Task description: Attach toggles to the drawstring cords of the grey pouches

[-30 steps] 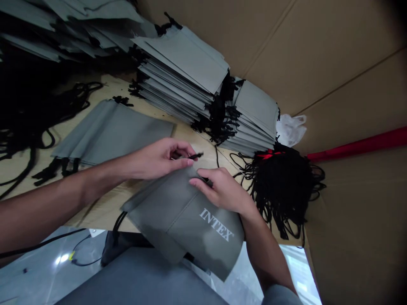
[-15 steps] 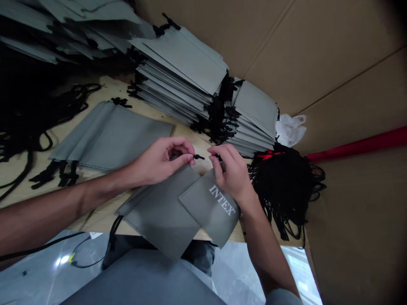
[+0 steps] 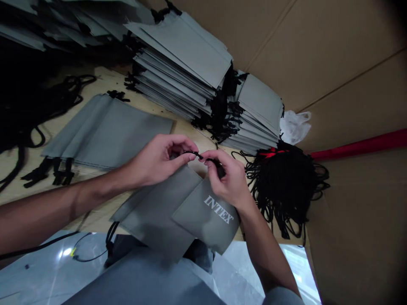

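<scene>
Between thumb and fingers, my left hand (image 3: 162,161) pinches a black cord (image 3: 192,153) with its end towards the right. My right hand (image 3: 226,177) is closed at that same cord end, fingertips nearly touching the left ones, and more black cord shows in its grip. Under the right hand hangs a small grey drawstring pouch (image 3: 203,222) printed INTEX in white. Beneath it, another grey pouch (image 3: 155,212) lies over the table's front edge, black cord loops at its left corner. My right fingers partly hide the upper pouch's top.
Flat grey pouches (image 3: 111,131) lie left of my hands. Tall pouch stacks (image 3: 184,46) and a lower stack (image 3: 259,101) stand behind. Black cord bundles (image 3: 282,186) sit right, beside a white plastic bag (image 3: 295,127). Cardboard (image 3: 356,203) walls the right side. More black cords (image 3: 73,93) lie left.
My right hand has moved left to meet the left hand, and the gap at the cord end has closed. The INTEX pouch has shifted slightly left and down with it.
</scene>
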Motion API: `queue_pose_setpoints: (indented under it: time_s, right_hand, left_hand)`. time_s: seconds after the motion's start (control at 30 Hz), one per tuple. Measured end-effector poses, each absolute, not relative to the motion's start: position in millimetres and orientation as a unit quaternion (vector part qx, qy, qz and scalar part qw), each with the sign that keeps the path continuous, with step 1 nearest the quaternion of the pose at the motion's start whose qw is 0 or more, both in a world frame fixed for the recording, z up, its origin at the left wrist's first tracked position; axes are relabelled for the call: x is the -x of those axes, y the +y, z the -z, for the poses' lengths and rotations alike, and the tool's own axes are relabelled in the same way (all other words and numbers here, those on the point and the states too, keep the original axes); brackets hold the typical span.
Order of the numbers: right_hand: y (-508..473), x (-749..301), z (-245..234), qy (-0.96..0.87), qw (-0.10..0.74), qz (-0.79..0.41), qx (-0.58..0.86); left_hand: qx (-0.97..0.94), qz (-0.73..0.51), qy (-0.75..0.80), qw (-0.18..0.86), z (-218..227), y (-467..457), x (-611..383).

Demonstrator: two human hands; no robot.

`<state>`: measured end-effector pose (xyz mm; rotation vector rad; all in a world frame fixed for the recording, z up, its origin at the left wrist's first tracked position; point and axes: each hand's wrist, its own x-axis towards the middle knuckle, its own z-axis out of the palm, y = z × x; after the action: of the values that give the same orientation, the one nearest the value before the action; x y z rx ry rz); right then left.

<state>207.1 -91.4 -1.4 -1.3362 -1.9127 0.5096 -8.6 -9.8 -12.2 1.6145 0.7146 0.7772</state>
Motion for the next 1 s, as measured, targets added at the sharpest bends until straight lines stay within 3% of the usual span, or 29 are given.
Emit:
queue_pose_setpoints:
  time_s: [0.23, 0.33, 0.47, 0.63, 1.0]
  right_hand:
    - [-85.6, -210.4, 15.8, -0.714, 0.42, -0.247, 0.502]
    - [-83.5, -210.7, 19.7, -0.731, 0.44, -0.214, 0.476]
    - [-82.5, -212.5, 20.8, -0.782, 0.415, -0.122, 0.449]
    - [-85.9, -212.5, 22.0, -0.79, 0.378, -0.135, 0.463]
    - [-88.0, -207.8, 22.9, -0.783, 0.373, -0.144, 0.477]
  left_hand:
    - [-0.695, -0.333, 0.323, 0.55, 16.4, -5.4, 10.2]
    - [-0.704, -0.323, 0.329, 0.541, 17.2, -5.4, 11.0]
    - [-0.752, -0.313, 0.337, 0.472, 17.2, -6.5, 12.0]
    - [-0.812, -0.3, 0.337, 0.37, 15.7, -7.9, 14.2]
    - [-0.83, -0.298, 0.311, 0.354, 16.6, -10.1, 13.5]
